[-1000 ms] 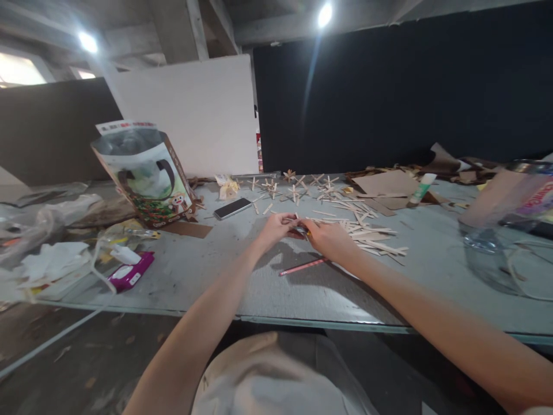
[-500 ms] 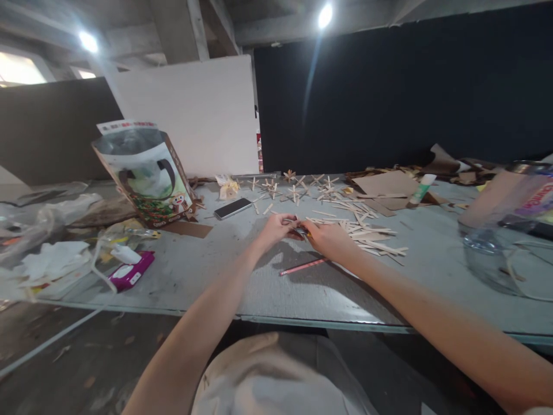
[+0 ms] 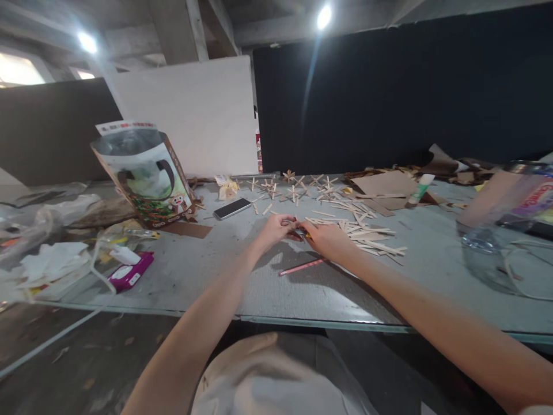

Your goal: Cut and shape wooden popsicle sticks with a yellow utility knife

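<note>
Both bare hands are working close together over the grey, flat-topped counter [image 3: 190, 271], with the fingertips nearly meeting. The right hand [image 3: 330, 239] is closing its grip on a small silvery object with a yellow part [image 3: 299, 231], which is sitting right between the two hands and mostly hiding behind fingers. Over on the other side, the left hand [image 3: 276, 229] is bending its fingers in at that same object, but what its grip is holding, I cannot tell.

Just nearer the body, a slim pink pencil [image 3: 302, 267] is lying slantwise, its far end reaching toward the right wrist. Beside the right hand, a loose heap of pale, flat wooden sticks [image 3: 375, 239] is spreading out, and beyond the hands, crossed clusters of pale wooden sticks [image 3: 296, 193] are standing about. A black, silver-edged phone [image 3: 232, 208] is lying farther left, near a tall printed cardboard box [image 3: 151, 190].
</note>
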`<state>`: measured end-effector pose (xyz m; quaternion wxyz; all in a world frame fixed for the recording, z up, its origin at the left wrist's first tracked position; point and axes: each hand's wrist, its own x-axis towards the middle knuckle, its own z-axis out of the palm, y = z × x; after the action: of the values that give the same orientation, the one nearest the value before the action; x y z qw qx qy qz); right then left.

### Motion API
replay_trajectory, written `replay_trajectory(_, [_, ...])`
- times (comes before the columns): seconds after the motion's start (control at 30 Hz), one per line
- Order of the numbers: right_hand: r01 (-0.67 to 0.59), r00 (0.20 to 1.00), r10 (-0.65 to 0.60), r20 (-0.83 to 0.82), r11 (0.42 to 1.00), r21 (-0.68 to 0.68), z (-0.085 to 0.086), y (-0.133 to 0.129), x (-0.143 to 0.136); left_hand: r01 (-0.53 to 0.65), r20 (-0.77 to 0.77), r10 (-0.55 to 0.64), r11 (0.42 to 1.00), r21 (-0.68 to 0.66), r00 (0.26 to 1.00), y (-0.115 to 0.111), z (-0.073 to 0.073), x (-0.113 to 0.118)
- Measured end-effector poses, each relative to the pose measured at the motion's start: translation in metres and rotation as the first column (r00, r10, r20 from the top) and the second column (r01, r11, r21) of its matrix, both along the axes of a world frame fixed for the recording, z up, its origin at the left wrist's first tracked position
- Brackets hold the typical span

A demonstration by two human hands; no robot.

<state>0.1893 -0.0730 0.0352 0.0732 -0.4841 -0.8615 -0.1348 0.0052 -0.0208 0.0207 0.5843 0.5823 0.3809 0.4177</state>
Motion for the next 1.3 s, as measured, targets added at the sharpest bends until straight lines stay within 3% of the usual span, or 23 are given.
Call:
replay_trajectory(1.03, [0.009,0.99,-0.017,-0.141,0.998,-0.055,-0.0076,0.0046,-0.0015,-0.036,-0.073,0.032,0.998,-0.053,0.997,0.0034,-0.0031,0.0036])
replay_trajectory(1.2, [0.02,0.988,-0.029,-0.154,0.998,-0.06,-0.0082,0.005,-0.0015,0.0,-0.041,-0.003,0.998,-0.055,0.999,0.0033,-0.0034,0.0032])
replay_trajectory(1.3, [0.027,0.983,-0.036,-0.178,0.998,-0.057,-0.0072,0.004,-0.0019,-0.038,-0.029,0.036,0.996,-0.078,0.999,0.0019,-0.002,0.0032])
